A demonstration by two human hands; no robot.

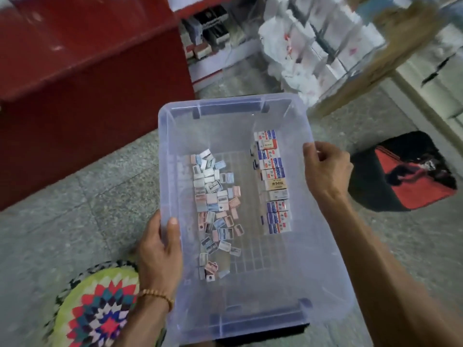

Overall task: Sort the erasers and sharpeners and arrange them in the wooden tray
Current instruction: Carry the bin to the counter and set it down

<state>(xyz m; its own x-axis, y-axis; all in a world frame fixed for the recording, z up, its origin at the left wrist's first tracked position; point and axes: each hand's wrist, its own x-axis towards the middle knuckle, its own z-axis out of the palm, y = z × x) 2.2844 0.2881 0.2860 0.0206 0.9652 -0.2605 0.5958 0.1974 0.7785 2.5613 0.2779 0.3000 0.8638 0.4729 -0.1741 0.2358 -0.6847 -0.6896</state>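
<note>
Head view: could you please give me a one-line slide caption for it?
Both hands, left and right, grip a clear plastic bin holding sharpeners and boxed erasers.

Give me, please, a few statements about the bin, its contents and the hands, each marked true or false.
1. Both hands grip the clear plastic bin by its long rims. True.
2. The sharpeners lie in one neat stack. False: they lie loosely scattered along the left side.
3. The erasers form a row along the bin's right side. True.
4. The left hand holds a sharpener. False: it grips the rim, as the right hand does.
</note>
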